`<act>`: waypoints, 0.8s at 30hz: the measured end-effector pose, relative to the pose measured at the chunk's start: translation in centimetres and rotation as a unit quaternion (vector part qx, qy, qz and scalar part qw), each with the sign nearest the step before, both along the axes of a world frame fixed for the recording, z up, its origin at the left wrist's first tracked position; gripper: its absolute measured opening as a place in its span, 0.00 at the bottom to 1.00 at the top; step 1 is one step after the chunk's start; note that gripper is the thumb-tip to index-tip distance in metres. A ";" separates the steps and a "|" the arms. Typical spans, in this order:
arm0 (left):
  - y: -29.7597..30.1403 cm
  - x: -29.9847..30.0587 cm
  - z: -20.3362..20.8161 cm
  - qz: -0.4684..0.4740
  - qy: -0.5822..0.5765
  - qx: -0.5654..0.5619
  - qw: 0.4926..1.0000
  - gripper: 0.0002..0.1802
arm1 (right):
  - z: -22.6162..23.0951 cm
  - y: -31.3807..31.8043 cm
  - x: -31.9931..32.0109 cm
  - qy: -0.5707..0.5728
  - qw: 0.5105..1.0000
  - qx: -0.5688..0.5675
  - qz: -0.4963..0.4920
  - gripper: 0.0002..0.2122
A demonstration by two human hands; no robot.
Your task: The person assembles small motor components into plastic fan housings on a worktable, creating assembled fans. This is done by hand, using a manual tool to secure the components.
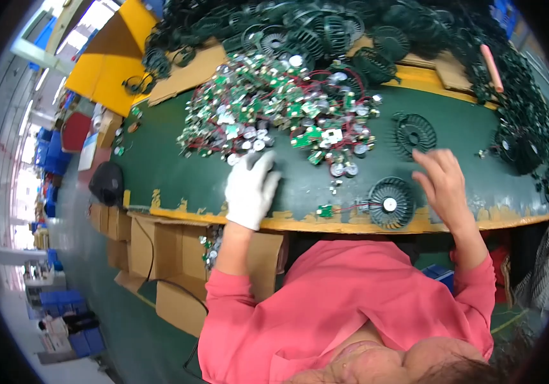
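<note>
My left hand (249,192), in a white glove, reaches to the near edge of a heap of small green circuit boards with silver motors and red wires (258,105). Its fingers are apart, with nothing visible gripped. On the right, my bare right hand (444,185) is open, thumb and fingers spread, just below a dark green round fan cage (415,133) that looks slightly blurred. Whether the fingertips touch that cage I cannot tell. Between my hands, by the table's front edge, lies another fan cage (392,214) with a white round centre. Wires run left from it to a small green board (324,210).
Many dark green fan cages (325,35) are piled along the far side, and more dark parts (520,121) on the right. A pink stick (492,68) lies on them. Cardboard boxes (172,249) stand below the table's left front edge. A black rounded object (107,184) sits at the left corner.
</note>
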State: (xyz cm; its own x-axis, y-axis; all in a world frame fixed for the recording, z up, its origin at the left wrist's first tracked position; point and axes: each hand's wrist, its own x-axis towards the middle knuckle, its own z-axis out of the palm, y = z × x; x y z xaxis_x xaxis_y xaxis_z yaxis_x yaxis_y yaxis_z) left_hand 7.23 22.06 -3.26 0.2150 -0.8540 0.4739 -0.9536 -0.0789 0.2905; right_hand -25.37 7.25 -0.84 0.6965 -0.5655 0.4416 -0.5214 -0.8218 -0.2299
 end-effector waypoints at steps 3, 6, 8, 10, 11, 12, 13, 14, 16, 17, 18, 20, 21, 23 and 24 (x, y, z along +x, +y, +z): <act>-0.3 1.8 -1.1 0.026 -0.094 0.095 0.991 0.19 | -1.1 -2.6 -0.8 0.006 0.998 -0.059 -0.026 0.20; -0.5 2.3 -0.6 0.023 -0.090 0.128 0.987 0.19 | -3.3 -3.7 -1.4 0.058 0.996 -0.069 -0.007 0.15; -0.4 2.9 -0.7 0.009 -0.063 0.108 0.992 0.17 | -3.4 -3.6 -2.0 0.071 0.993 -0.088 -0.010 0.13; -0.4 2.9 0.0 0.000 0.031 -0.002 1.000 0.09 | -3.1 -3.3 -1.8 0.013 0.995 -0.095 -0.014 0.10; -0.5 4.0 0.3 -0.007 0.075 -0.079 0.994 0.09 | -2.3 -2.8 -1.6 0.013 0.995 -0.094 -0.015 0.10; -0.5 4.5 0.8 0.034 0.147 -0.175 0.973 0.11 | -1.2 -1.6 -1.5 -0.009 0.996 -0.085 0.016 0.10; -0.8 3.2 2.8 0.094 0.315 -0.246 0.912 0.15 | -0.1 -0.5 -1.6 -0.032 0.996 -0.075 0.047 0.10; -0.7 3.1 3.9 0.057 0.372 -0.314 0.872 0.17 | 0.4 0.7 -1.6 -0.031 0.993 -0.078 0.085 0.13; -0.8 3.1 6.0 -0.032 0.410 -0.448 0.794 0.19 | 1.4 2.7 -1.6 -0.013 0.986 -0.050 0.159 0.15; -1.0 2.6 6.8 -0.083 0.432 -0.502 0.744 0.19 | 1.5 3.3 -1.5 -0.001 0.981 -0.030 0.190 0.15; -1.2 2.1 6.7 -0.082 0.431 -0.503 0.745 0.19 | 1.3 3.7 -1.4 0.019 0.978 -0.021 0.209 0.14; -1.2 1.5 6.3 -0.029 0.310 -0.414 0.855 0.20 | 0.5 4.0 -1.6 0.043 0.977 -0.004 0.208 0.15; -1.1 2.6 5.2 0.018 0.344 -0.287 0.894 0.19 | 0.1 3.9 -1.8 0.066 0.977 0.012 0.204 0.15; -0.8 3.1 3.9 0.047 0.386 -0.070 0.919 0.15 | -0.3 3.9 -1.9 0.066 0.974 0.017 0.217 0.16; -1.1 2.2 4.4 0.042 0.381 -0.097 0.919 0.15 | -0.2 4.0 -2.0 0.057 0.977 0.026 0.206 0.17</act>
